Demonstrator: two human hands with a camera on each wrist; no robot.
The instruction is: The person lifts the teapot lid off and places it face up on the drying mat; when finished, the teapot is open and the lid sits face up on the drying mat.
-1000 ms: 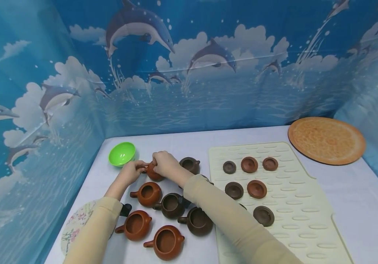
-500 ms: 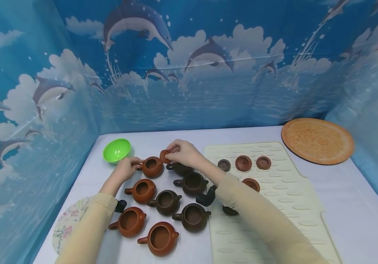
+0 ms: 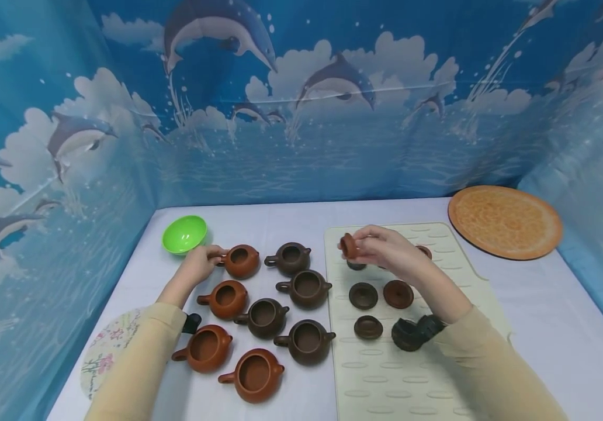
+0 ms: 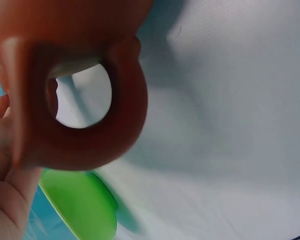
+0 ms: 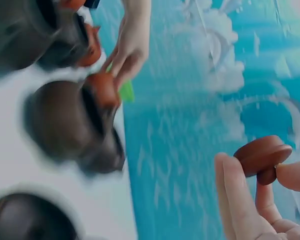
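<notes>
My left hand (image 3: 200,261) pinches the handle of a reddish-brown clay teapot (image 3: 242,261) at the back left; the pot stands lidless on the white cloth. In the left wrist view, the handle of another reddish teapot (image 4: 85,145) fills the foreground and hides part of the fingers. Raised over the cream mat's back left part, my right hand (image 3: 388,248) holds a small reddish teapot lid (image 3: 349,246) tilted on edge. The right wrist view shows this lid (image 5: 260,155) between thumb and fingers, knob pointing down. Lids behind and below the right hand are partly hidden.
More lidless teapots, reddish (image 3: 254,375) and dark brown (image 3: 308,342), stand left of the cream mat (image 3: 375,403). Several lids, including a dark one (image 3: 363,296), lie on it. A green bowl (image 3: 184,234) is behind the left hand; a round brown board (image 3: 506,222) lies back right.
My right hand has lifted the lid off the back-left teapot and carried it right, over the mat. The left hand stays at that teapot's handle.
</notes>
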